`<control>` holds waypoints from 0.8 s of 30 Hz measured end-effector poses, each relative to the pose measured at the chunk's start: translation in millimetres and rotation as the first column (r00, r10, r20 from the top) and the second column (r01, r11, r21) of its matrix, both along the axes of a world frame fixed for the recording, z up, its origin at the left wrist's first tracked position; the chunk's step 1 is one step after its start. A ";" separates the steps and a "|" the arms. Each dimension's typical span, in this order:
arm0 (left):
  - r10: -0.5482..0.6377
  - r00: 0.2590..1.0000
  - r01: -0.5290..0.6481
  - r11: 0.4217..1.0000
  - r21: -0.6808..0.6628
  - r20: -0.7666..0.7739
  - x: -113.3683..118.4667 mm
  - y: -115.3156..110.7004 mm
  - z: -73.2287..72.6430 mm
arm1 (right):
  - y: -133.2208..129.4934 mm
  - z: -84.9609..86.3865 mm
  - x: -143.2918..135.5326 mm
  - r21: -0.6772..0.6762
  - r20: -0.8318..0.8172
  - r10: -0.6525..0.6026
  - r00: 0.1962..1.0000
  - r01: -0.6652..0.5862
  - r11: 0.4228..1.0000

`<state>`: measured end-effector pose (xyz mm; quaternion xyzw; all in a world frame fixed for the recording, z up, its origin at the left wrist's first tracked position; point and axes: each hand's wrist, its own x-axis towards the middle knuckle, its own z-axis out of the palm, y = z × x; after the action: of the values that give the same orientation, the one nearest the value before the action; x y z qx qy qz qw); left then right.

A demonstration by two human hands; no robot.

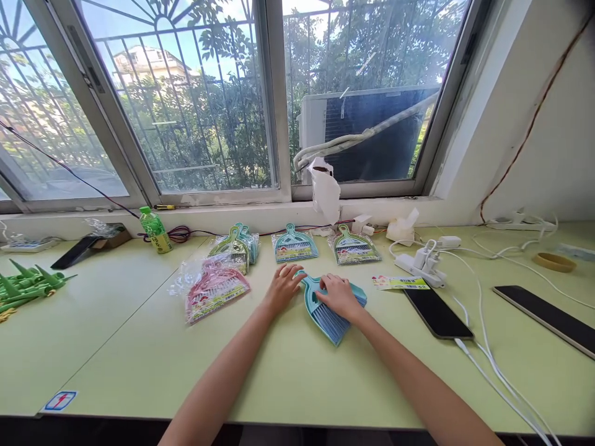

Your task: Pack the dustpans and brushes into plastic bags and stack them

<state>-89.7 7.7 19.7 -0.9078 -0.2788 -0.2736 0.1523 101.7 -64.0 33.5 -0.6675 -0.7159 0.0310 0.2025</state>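
Note:
A small blue dustpan (359, 293) lies on the table in front of me with a matching hand brush (331, 321) over it, bristles towards me. My right hand (343, 296) closes over the brush and the dustpan's middle, fingers curled. At the handle end, my left hand (283, 288) pinches the dustpan's handle with thumb and fingertips. Behind stand packed sets: a blue set (294, 246), a green set (356, 249) and, to the left, a pink set (216, 291) in clear wrap. A printed label card (400, 283) lies right of my hands.
More wrapped sets (235, 246) overlap behind the pink one. To the right are a black phone (439, 313) on a charging cable, a power strip (421, 267), another dark device (551, 316) and a tape roll (554, 262). A green bottle (155, 230) and green plastic pieces (28, 286) are left.

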 end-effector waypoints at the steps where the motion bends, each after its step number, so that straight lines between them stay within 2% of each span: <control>1: -0.025 0.999 0.025 1.000 0.000 -0.019 0.0 1.2 -1.1 | -0.1 0.1 -0.8 -0.015 -0.014 0.022 1.000 -0.022 1.000; 6: -0.055 0.998 0.056 0.998 0.020 -0.035 1.1 4.3 -6.3 | -3.1 2.5 -3.6 -0.017 -0.009 0.081 0.997 -0.082 0.997; 10: -0.094 0.995 0.091 0.990 0.112 0.019 -0.1 3.4 -8.1 | -5.8 7.3 -2.3 0.034 -0.004 0.079 0.997 -0.079 0.996; 13: -0.136 0.987 0.128 0.987 0.100 0.080 -2.0 1.2 -7.3 | -5.3 9.5 0.3 0.077 -0.035 0.094 0.995 -0.091 0.993; 15: -0.164 0.977 0.160 0.986 0.039 0.136 -3.4 -0.2 -5.5 | -3.3 8.8 2.9 0.114 -0.065 0.119 0.991 -0.111 0.987; 18: -0.202 0.957 0.231 0.965 -0.122 0.209 -5.0 -1.8 -1.5 | 1.3 4.7 7.1 0.144 -0.105 0.168 0.980 -0.152 0.978; 21: -0.202 0.936 0.286 0.914 -0.288 0.289 -5.2 -3.7 3.7 | 5.0 0.3 10.2 0.156 -0.137 0.196 0.971 -0.175 0.972; 24: -0.212 0.926 0.327 0.862 -0.387 0.311 -4.1 -6.1 9.0 | 6.1 -1.6 11.3 0.163 -0.149 0.207 0.967 -0.183 0.970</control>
<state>-93.8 1.5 28.6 -0.9054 -0.2191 -0.3394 -0.1306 113.0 -57.9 31.9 -0.5719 -0.7592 0.0527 0.3062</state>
